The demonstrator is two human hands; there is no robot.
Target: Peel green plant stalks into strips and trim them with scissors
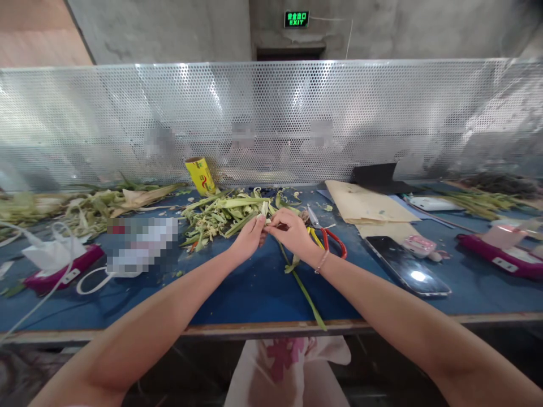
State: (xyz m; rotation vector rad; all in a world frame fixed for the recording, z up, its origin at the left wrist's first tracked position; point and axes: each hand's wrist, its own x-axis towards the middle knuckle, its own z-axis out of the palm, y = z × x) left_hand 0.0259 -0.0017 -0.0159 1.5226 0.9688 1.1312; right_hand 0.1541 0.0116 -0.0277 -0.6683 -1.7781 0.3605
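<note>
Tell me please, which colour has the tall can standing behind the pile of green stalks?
The can is yellow, best seen in the head view.

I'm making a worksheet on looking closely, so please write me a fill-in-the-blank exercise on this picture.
1. The lit sign says ____ in English letters.
2. The tilted tube by the mesh screen is mostly ____.
3. A bracelet circles the person's ____ wrist.
4. The left hand and right hand meet above a table coloured ____.

Missing words: EXIT; yellow; right; blue.
</note>
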